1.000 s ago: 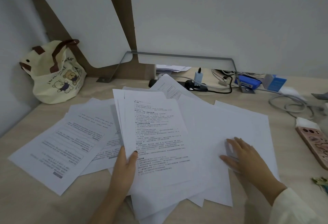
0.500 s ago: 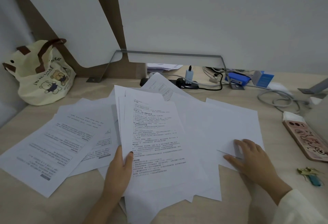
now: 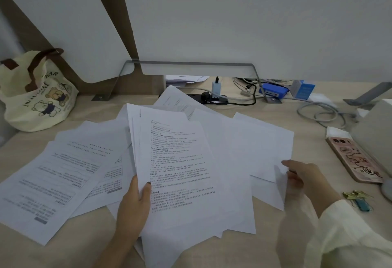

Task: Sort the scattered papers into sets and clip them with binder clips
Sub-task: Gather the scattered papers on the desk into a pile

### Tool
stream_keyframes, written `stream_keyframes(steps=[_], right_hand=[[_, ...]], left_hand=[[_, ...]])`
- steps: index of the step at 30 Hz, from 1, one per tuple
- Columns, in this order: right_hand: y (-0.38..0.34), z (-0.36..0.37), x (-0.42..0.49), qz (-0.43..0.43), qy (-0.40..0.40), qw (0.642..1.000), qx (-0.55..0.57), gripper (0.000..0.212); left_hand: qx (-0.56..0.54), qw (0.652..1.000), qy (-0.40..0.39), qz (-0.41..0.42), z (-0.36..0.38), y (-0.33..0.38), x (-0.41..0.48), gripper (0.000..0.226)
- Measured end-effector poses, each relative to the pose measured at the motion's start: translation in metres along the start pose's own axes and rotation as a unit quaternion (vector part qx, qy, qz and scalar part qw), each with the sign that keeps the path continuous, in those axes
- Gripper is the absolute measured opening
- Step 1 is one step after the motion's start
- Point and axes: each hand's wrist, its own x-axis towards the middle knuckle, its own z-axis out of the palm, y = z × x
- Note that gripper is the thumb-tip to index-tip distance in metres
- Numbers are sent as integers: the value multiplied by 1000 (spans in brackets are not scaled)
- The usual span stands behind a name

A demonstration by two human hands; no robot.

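Papers [image 3: 176, 161] in left grip [image 3: 133, 204], held (seemingly) low

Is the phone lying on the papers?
No, the phone lies on the desk, apart from the papers to its left.

We record a cream tote bag [image 3: 36, 95] with bear prints and brown handles standing at the bench's [image 3: 84, 246] far left corner. At the back, a white charger [image 3: 216, 88] is plugged into a black power strip [image 3: 214, 99]; a blue case [image 3: 274, 92] lies to its right. A grey cable [image 3: 322, 115] coils nearby. A phone [image 3: 355, 159] in a pink cartoon case lies face down at the right edge.
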Motion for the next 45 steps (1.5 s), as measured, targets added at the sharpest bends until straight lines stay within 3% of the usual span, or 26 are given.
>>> stream_keyframes(steps=[3,8,15,18,21,23,27,29,32,34,36,39,43,45], right_hand=[[-1,8,-7,15,-22,1000,1,21],[6,24,-14,-81,-69,994,-2,29],[-9,10,-14,-209,82,974,-22,24],[-31,-2,-29,-293,163,942,4,20],[-46,-3,-56,-420,171,889,64,21],[-48,3,-72,-490,167,855,36,25],[-28,30,-88,-572,78,813,-74,15],[-8,45,-85,-586,-5,799,-134,34],[22,57,-73,-565,-139,782,-224,41],[40,60,-68,-535,-189,780,-264,43],[56,61,-61,-510,-204,785,-285,46],[72,57,-50,-489,-213,791,-299,72],[64,54,-55,-443,-261,794,-325,52],[61,53,-56,-442,-270,800,-302,58]], left_hand=[[4,1000,-4,-1,0,1,-1,36],[2,1000,-10,-5,-1,4,-1,36],[-62,998,-13,-17,-4,6,-2,32],[-107,994,-15,-28,-6,8,-1,28],[-147,989,-9,-33,-8,5,0,33],[-169,985,-3,-42,-10,3,0,38],[-200,977,2,-68,-15,3,1,39],[-216,973,-8,-75,-18,4,1,38],[-245,967,-19,-67,-22,8,-1,38],[-262,963,-24,-63,-24,11,-2,40],[-271,960,-24,-69,-24,11,-1,40],[-279,957,-19,-74,-23,10,-1,37],[-284,955,-16,-80,-23,8,0,36],[-285,955,-15,-81,-22,6,0,35]])
